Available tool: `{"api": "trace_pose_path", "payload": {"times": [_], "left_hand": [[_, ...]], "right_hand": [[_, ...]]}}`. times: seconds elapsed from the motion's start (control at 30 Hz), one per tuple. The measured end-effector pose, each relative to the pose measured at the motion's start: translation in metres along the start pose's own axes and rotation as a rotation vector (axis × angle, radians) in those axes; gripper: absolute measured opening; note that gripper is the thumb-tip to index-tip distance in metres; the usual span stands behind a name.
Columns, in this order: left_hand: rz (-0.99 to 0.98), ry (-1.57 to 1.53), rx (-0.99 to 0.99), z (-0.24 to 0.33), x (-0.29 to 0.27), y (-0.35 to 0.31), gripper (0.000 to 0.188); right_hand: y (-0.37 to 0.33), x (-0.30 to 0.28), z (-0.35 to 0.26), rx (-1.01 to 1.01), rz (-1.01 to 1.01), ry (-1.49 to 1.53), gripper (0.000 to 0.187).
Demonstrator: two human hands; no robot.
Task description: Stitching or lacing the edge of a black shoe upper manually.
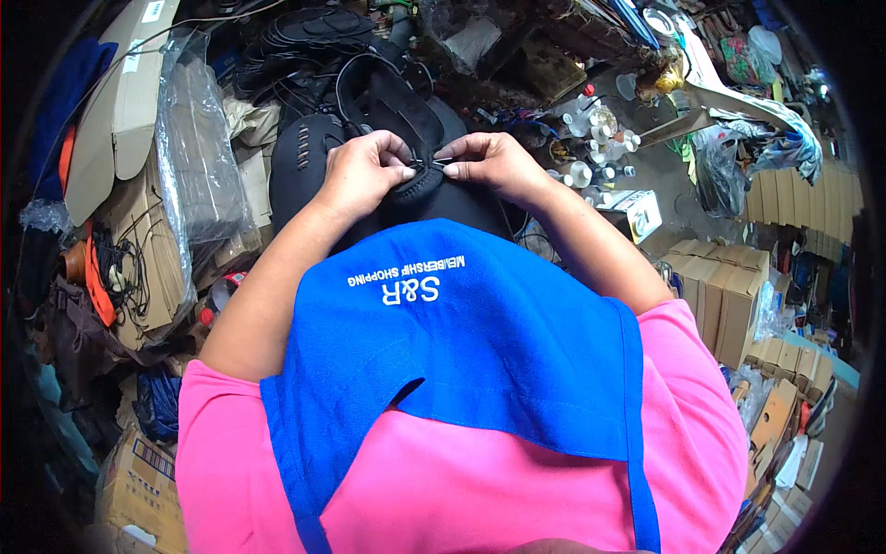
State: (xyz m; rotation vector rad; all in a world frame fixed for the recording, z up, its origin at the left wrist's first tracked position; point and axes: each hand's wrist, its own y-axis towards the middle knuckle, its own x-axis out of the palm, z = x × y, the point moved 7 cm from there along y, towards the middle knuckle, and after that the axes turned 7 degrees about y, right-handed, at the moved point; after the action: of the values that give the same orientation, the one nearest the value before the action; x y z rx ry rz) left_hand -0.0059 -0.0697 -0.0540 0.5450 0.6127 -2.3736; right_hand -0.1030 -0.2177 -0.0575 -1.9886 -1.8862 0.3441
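Both hands meet over the far edge of the dark lap [300,180], near the knees, at a looped black strap piece [400,103]. The left hand [367,169] has its thumb and forefinger pinched together on the near, ribbed part of this piece; the right hand [496,166] pinches it the same way from the other side, so that the fingertips face each other with a narrow gap between. A thin dark strand seems to run across that gap (too fine to tell whether it is thread, wire or a needle). The strap piece curves up and away beyond the fingers, its loop open toward a heap of black material [309,42] past the left knee.

The person wears a blue apron [461,355] with pale lettering over a pink shirt [480,480]; both forearms are bare.

To the left stand a bent cardboard sheet [120,129] and, just beside it, a stack in clear plastic [197,138]. An orange strip [98,282] hangs nearer the body, and a brown carton [143,489] sits at the lower left. To the right, a cluster of white bottles [595,138] stands on the grey floor [666,175], with a square can [637,214] near them. Further right are a plastic bag [720,175], a pale blue-and-white cloth [784,138] and, closer to the body, upright cardboard boxes [724,295].
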Motion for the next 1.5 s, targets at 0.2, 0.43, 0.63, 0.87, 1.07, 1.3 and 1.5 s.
{"api": "trace_pose_path", "payload": {"times": [0.2, 0.43, 0.63, 0.87, 1.07, 1.3, 1.5], "left_hand": [[-0.075, -0.185, 0.057, -0.007, 0.012, 0.004, 0.016], [0.012, 0.619, 0.511, 0.06, -0.008, -0.01, 0.01], [0.039, 0.744, 0.575, 0.049, -0.018, -0.028, 0.01], [-0.058, 0.423, 0.288, 0.043, -0.011, -0.017, 0.014], [-0.105, 0.45, 0.366, 0.035, 0.002, -0.01, 0.015], [-0.162, 0.455, 0.341, 0.044, 0.004, -0.006, 0.014], [-0.11, 0.594, 0.438, 0.037, 0.0, -0.01, 0.011]], "right_hand": [[0.003, 0.002, -0.007, -0.005, -0.02, -0.062, 0.02], [0.011, 0.007, -0.023, -0.102, -0.114, -0.354, 0.008], [0.002, -0.016, -0.013, -0.045, -0.109, -0.04, 0.012], [-0.018, -0.025, -0.007, -0.262, 0.046, -0.486, 0.017], [-0.042, -0.021, -0.022, -0.176, -0.011, -0.257, 0.018], [-0.011, -0.053, -0.08, -0.479, 0.466, -1.218, 0.022], [-0.022, 0.039, -0.08, -0.588, -0.07, -1.612, 0.012]]}}
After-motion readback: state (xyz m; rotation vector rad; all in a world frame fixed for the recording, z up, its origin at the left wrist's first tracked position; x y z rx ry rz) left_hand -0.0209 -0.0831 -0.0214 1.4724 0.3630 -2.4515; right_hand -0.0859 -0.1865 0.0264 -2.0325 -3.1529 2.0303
